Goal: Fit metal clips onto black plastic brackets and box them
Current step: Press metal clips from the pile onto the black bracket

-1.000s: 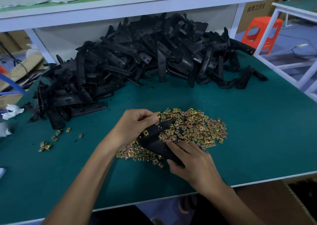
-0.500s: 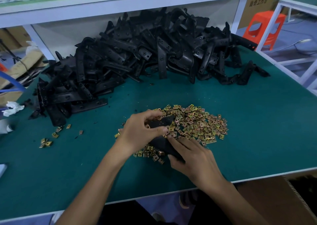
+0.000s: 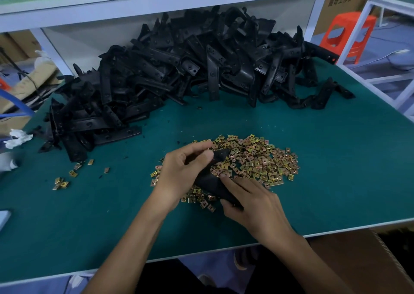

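Both hands were close together over the near middle of the green bench (image 3: 340,181), each clamped on the same black bracket (image 3: 207,181). The left hand (image 3: 179,172) had its fingers curled round the bracket's far end, thumb and forefinger pinched together just above it; whether a clip sat between them could not be told. The right hand (image 3: 255,208) gripped the near end, its thumb underneath and its forefinger stretched along the top edge. The bracket lay tilted, its far tip pointing away and to the right, held just above the clips (image 3: 259,161).

Those brass-coloured clips were spread in a loose, flat pile on the bench, reaching from under the hands out to the right. A few more clips (image 3: 63,180) lay scattered well apart from it, near the left edge.

Behind, a big heap of brackets (image 3: 190,69) stretched across the back of the bench from left to right, tangled and leaning at all angles, under a white shelf (image 3: 156,1). A crumpled white rag (image 3: 16,136) sat at the far left edge. A brown cardboard box (image 3: 358,262) stood below the front edge of the bench on the right, beside the right forearm. An orange stool (image 3: 349,35) stood on the floor beyond the bench's right corner.
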`<state>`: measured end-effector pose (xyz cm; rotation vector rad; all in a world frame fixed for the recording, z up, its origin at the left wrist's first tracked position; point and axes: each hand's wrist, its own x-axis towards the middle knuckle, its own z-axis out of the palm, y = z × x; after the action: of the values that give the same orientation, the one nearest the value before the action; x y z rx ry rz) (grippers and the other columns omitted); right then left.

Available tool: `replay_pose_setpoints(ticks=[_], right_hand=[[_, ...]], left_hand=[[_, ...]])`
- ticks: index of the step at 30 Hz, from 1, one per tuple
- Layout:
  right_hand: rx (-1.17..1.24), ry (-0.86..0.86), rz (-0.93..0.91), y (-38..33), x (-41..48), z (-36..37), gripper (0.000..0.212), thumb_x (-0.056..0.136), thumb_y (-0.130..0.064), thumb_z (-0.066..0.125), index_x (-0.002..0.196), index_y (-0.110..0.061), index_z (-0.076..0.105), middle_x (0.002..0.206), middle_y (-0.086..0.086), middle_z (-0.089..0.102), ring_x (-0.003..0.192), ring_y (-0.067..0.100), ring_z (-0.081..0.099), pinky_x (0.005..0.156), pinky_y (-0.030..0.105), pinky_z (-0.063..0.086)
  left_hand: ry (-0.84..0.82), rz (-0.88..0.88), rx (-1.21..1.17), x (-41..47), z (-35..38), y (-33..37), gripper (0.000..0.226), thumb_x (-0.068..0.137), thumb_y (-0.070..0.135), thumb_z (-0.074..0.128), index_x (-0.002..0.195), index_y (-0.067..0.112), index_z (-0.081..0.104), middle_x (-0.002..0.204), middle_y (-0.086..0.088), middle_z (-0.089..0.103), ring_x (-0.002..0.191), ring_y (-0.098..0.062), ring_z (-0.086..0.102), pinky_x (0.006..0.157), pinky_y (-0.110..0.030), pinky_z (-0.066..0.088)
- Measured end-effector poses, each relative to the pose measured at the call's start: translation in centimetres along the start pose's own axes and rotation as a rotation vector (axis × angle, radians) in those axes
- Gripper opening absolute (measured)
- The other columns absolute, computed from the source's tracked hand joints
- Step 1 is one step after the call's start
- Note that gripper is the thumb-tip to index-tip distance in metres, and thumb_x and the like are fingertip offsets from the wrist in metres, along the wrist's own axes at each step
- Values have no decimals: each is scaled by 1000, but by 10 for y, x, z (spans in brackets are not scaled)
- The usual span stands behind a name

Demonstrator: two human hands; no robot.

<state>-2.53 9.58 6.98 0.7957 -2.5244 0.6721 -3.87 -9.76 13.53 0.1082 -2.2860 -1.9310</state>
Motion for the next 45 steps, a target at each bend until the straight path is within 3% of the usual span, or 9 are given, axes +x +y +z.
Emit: replay_pose_setpoints(ticks=[8, 19, 24, 28, 32, 39, 42, 45], right_hand=[[28, -34, 17, 0, -2, -3, 52, 83, -33, 77, 133, -21, 67, 106, -6, 71, 84, 22, 65, 53, 32, 53], [-13, -4, -29, -1, -2, -2, 48, 80, -36, 68, 126, -21, 71, 100, -7, 72, 80, 20, 67, 48, 30, 53], [1, -38, -56, -1, -2, 0, 47, 85, -41, 58, 126, -22, 69, 95, -8, 69, 76, 20, 65, 44, 31, 50], [4, 4, -30, 0, -2, -1, 47, 80, -33, 74, 125, -20, 71, 99, -6, 71, 79, 21, 67, 47, 30, 52], [-35, 62, -40, -2, -1, -2, 47, 78, -32, 74, 123, -18, 73, 99, -5, 72, 77, 21, 67, 49, 28, 50], [-104, 99, -48, -1, 0, 1, 48, 76, -34, 72, 121, -18, 74, 94, -5, 72, 73, 21, 65, 46, 27, 48], [-87, 84, -27, 0, -2, 1, 49, 80, -36, 68, 125, -19, 72, 95, -5, 71, 75, 22, 65, 45, 29, 48], [-92, 81, -5, 0, -2, 0, 51, 81, -35, 78, 128, -18, 70, 99, -5, 71, 80, 21, 66, 47, 29, 48]], left_hand=[[71, -97, -196, 5, 8, 4, 31, 92, 3, 65, 80, 26, 82, 86, 4, 77, 76, -3, 68, 64, -16, 51], [9, -198, -301, 6, 0, -1, 27, 92, 1, 62, 80, 17, 80, 81, -3, 74, 77, -16, 64, 69, -32, 52], [-151, -78, 43, 11, -13, 2, 21, 90, 11, 69, 87, 28, 81, 88, -1, 77, 80, -10, 67, 74, -25, 52], [-172, -45, 112, 11, -14, 2, 21, 93, 18, 72, 103, 35, 78, 97, 9, 76, 87, -4, 69, 77, -18, 52], [-136, -45, 175, 5, -8, -3, 49, 79, 29, 86, 122, 44, 68, 98, 18, 73, 89, -2, 70, 81, -21, 57], [-22, 55, 342, 4, -2, -1, 26, 73, 39, 86, 95, 43, 73, 92, 26, 71, 86, 4, 67, 71, -11, 50], [-22, 80, 329, 2, 3, 0, 22, 76, 36, 84, 94, 42, 73, 90, 24, 71, 83, 1, 68, 68, -10, 48], [-26, 88, 256, -2, 2, 1, 25, 78, 28, 87, 95, 42, 74, 90, 23, 73, 82, 2, 69, 67, -9, 50]])
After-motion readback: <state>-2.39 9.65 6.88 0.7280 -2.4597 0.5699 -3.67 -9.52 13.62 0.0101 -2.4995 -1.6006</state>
